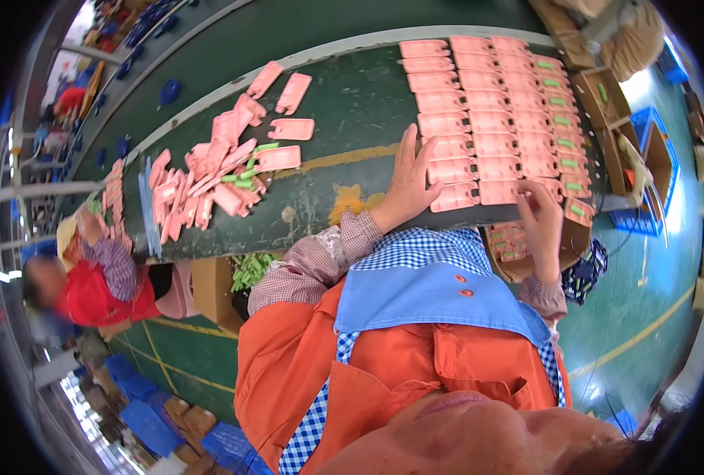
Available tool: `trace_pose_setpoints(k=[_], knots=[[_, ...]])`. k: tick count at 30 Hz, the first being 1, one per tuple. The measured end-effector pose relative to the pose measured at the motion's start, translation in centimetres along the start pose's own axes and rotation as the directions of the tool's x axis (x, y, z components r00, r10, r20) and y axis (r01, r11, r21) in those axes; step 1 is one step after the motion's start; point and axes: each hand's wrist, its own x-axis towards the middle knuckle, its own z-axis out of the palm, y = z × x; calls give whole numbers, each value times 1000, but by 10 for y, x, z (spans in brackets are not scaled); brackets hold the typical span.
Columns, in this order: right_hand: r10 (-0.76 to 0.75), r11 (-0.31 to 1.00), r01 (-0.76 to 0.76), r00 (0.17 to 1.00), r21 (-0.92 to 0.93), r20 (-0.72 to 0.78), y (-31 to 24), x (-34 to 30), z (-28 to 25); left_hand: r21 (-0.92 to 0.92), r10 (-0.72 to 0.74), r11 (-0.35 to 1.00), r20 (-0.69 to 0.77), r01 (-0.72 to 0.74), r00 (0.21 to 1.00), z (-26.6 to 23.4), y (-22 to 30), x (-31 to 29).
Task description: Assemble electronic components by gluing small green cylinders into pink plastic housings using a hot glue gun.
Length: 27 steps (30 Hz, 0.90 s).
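Flat pink plastic pieces [494, 144] lie in tight rows on the green table in front of me. Bright green inserts [562, 121] sit on the pieces of the rightmost column. My left hand [406, 178] is open, its fingers spread along the left edge of the rows, with the fingertips at the nearest pieces. At the near end of the right-hand columns is my right hand [540, 218], its fingers bent and drawn together. Whatever they may hold is too small to make out. To the left lies a loose heap of similar pink pieces [209, 170] with several green inserts [245, 176] among them.
Below the table's near edge, a cardboard box [578, 241] holds more pink pieces. Another carton [213, 293] stands by a pile of green parts [253, 271]. A co-worker in red [106, 293] works at far left. A blue crate [654, 170] is on the floor at right.
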Motion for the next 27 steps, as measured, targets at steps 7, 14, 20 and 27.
trace_pose_setpoints(k=[7,14,20,27], knots=[[-13,998,7,997,-65,-82,23,12,-36,92,-92,989,-240,117,966,-64,-28,-12],[-25,1000,25,1000,-3,-17,5,28,-15,269,98,962,-207,-39,974,-64,-40,45],[-21,999,20,1000,-41,-19,-2,21,-21,448,122,891,-75,-76,990,-8,-67,121],[63,996,-72,983,-46,-172,29,5,-48,476,26,880,-26,-11,999,14,-80,144]])
